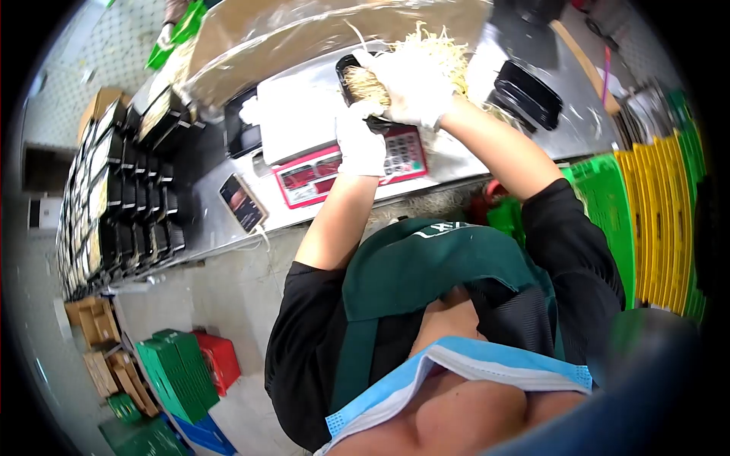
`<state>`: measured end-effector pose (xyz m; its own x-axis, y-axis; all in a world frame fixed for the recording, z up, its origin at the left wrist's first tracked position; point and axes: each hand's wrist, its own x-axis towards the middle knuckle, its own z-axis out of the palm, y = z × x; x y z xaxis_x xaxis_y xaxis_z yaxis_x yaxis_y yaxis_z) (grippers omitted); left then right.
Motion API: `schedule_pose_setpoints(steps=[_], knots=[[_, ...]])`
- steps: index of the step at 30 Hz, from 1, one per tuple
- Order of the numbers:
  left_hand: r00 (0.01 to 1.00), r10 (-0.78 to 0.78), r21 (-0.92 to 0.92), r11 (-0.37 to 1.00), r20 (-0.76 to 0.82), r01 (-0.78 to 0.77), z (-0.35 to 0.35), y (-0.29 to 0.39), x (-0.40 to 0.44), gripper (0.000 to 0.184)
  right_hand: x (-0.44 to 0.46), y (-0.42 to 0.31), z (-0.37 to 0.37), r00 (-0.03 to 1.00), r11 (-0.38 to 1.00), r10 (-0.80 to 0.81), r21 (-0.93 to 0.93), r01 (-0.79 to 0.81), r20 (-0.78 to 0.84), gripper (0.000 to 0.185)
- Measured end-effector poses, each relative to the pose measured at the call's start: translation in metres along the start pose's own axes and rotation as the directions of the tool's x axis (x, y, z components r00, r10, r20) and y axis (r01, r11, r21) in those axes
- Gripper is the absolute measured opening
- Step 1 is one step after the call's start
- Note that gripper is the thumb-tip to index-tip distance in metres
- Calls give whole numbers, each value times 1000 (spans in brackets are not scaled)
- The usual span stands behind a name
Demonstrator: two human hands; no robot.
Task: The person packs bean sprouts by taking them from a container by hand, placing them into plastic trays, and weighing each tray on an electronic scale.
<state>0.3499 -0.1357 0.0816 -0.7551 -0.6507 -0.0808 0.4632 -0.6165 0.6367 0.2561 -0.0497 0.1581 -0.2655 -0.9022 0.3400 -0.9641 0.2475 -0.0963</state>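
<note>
Both my hands wear white gloves and meet at a black plastic tray above the right side of a scale. Inside the tray lies a bundle of thin pale stems, like sprouts. My left hand is closed on the tray's near edge, over the scale's red keypad panel. Across the tray's right side lies my right hand, closed around it, with some fingers hidden. A loose heap of the stems sits just beyond my right hand. The scale's white plate is left of the tray.
Filled black trays are stacked at the left end. A phone lies near the table's front edge. Empty black trays lie at right, beside green and yellow crates. Another person's hand shows at far left.
</note>
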Motion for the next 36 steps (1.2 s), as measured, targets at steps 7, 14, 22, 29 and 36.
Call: schedule_pose_setpoints(steps=[7,14,22,29,36], knots=[[798,591,829,384,116,-405,-53,41,32,59,71,-31,45,985,997,-60,-36,66,164,72],[933,289,956,-257,213,-139,5,95,36,57,81,-39,37,974,988,-137,92,121,183,36],[646,281,698,-152,709,-700,3,67,42,80,89,52,50,810,800,-583,-131,586,62,76],[789,124,791,-227,602,-568,0,58,51,68,78,78,15,811,876,-482,193,442,332,85],[903,-152,858,-283,401,-429,17,74,45,71,46,68,9,942,990,-139,52,130,304,77]])
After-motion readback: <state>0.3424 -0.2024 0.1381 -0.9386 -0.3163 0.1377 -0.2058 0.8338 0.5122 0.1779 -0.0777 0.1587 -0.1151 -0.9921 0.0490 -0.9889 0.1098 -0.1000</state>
